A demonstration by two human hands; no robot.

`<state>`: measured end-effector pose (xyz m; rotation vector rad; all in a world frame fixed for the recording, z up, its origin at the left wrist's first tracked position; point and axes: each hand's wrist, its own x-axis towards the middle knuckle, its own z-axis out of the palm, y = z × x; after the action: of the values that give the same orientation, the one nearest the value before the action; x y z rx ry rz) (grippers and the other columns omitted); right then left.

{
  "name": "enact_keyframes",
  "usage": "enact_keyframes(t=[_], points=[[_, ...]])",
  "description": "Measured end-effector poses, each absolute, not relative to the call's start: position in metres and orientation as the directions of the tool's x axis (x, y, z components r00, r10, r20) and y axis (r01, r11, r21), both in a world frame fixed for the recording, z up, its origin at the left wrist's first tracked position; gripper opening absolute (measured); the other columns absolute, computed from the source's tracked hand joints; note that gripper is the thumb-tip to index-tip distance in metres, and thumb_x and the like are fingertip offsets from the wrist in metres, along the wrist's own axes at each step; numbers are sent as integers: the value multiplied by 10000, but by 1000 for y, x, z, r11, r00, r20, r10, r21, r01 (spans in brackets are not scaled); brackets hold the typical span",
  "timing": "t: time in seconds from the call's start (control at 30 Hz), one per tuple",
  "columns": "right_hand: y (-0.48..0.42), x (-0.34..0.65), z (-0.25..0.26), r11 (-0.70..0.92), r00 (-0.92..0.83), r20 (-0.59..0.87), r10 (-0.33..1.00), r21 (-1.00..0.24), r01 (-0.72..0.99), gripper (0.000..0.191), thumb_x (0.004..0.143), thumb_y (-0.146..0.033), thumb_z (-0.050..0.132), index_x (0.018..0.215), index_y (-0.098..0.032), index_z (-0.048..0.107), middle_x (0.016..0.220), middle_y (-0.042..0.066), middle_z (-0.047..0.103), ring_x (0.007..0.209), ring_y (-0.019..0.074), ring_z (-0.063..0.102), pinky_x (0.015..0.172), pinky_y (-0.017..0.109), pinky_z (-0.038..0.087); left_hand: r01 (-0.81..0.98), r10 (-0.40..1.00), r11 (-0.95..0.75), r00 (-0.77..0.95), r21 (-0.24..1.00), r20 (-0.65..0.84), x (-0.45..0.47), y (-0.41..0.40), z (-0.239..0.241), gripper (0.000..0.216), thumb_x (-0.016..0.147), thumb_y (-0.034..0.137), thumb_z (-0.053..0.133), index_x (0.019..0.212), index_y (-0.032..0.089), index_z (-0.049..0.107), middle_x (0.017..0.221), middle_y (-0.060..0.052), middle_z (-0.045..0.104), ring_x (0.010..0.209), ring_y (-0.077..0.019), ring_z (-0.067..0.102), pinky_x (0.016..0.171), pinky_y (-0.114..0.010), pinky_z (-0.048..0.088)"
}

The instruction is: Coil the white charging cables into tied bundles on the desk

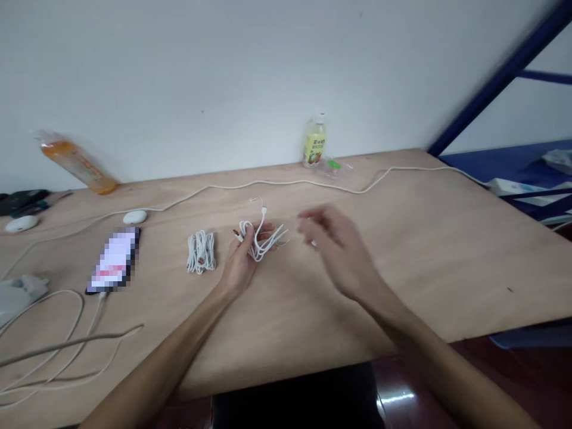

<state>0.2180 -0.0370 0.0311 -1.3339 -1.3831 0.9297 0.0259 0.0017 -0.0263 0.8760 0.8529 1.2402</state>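
Observation:
My left hand is closed around a loosely looped white cable, just above the table. One white plug of this cable sticks up from the loops, and several strands point right. A small orange-brown part shows by the thumb. To the right, apart from the cable, my right hand is blurred by motion with its fingers bent. A tiny white bit shows under its fingers; whether they grip it I cannot tell. Left of my left hand lies a bundle of coiled white cables.
A phone and white oval cases lie to the left, near tangled cords. An orange drink bottle leans against the wall. A yellow bottle stands at the back beside clear plastic wrap. A long white cord crosses the table.

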Motion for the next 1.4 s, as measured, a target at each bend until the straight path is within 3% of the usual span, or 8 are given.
enact_keyframes(t=[0.2, 0.33, 0.5, 0.63, 0.77, 0.97, 1.13, 1.4], points=[[-15, 175, -3, -175, -190, -169, 967, -984, -16, 340, 980, -550, 747, 1143, -254, 782, 990, 43, 769, 868, 209, 711, 762, 331, 571, -90, 975, -163, 141, 982, 175, 24, -10, -28, 609, 920, 741, 745, 1174, 192, 817, 1251, -122, 816, 1211, -313, 733, 1113, -412, 531], [-3, 165, -23, -310, -250, -243, 937, -909, -279, 333, 967, -549, 755, 1024, -221, 773, 903, 42, 761, 762, 183, 700, 686, 305, 579, -73, 979, -125, 151, 989, 135, 24, -12, -27, 658, 945, 769, 685, 1230, 187, 800, 1289, -135, 799, 1182, -317, 740, 1077, -432, 563], [1, 165, -29, -354, -225, -283, 932, -843, -405, 186, 997, -360, 683, 931, -204, 762, 857, 52, 778, 675, 166, 687, 550, 247, 541, -180, 994, -16, 103, 984, 35, 24, -12, -22, 582, 937, 675, 767, 1276, 202, 798, 1367, -140, 768, 1182, -296, 751, 948, -359, 625], [0, 163, -29, -367, -219, -298, 929, -820, -439, 260, 1037, -336, 596, 900, -197, 767, 821, 59, 787, 611, 161, 677, 467, 224, 494, -310, 997, 59, 71, 949, -39, 24, -8, -27, 523, 936, 582, 814, 1297, 204, 790, 1288, -136, 809, 1191, -301, 761, 923, -350, 636], [-1, 163, -29, -376, -170, -335, 927, -832, -409, 237, 1014, -348, 695, 858, -183, 766, 751, 47, 760, 601, 153, 667, 434, 206, 459, -342, 995, 86, 80, 936, -63, 23, -2, -33, 544, 912, 611, 822, 1276, 207, 811, 1347, -137, 808, 1293, -320, 735, 1046, -386, 602], [4, 167, -26, -409, -305, -291, 907, -784, -467, 182, 972, -325, 769, 872, -175, 796, 868, 73, 809, 659, 150, 687, 474, 210, 449, -353, 996, 26, 91, 935, 7, 20, 0, -26, 540, 917, 654, 784, 1233, 220, 836, 1445, -145, 771, 1515, -353, 581, 1221, -463, 494], [5, 167, -32, -409, -332, -270, 904, -775, -481, 235, 1020, -315, 632, 964, -175, 812, 993, 111, 843, 741, 198, 728, 542, 264, 501, -329, 995, 25, 98, 944, 8, 19, 0, -26, 583, 920, 667, 770, 1296, 223, 803, 1500, -148, 739, 1489, -371, 603, 1154, -471, 553], [6, 176, -34, -393, -337, -239, 911, -753, -527, 348, 1049, -328, 466, 937, -191, 766, 876, 96, 811, 740, 202, 729, 551, 246, 514, -470, 984, 172, 131, 866, -124, 18, 5, -21, 468, 950, 507, 708, 1252, 165, 810, 1442, -179, 765, 1484, -382, 613, 1176, -513, 543]])
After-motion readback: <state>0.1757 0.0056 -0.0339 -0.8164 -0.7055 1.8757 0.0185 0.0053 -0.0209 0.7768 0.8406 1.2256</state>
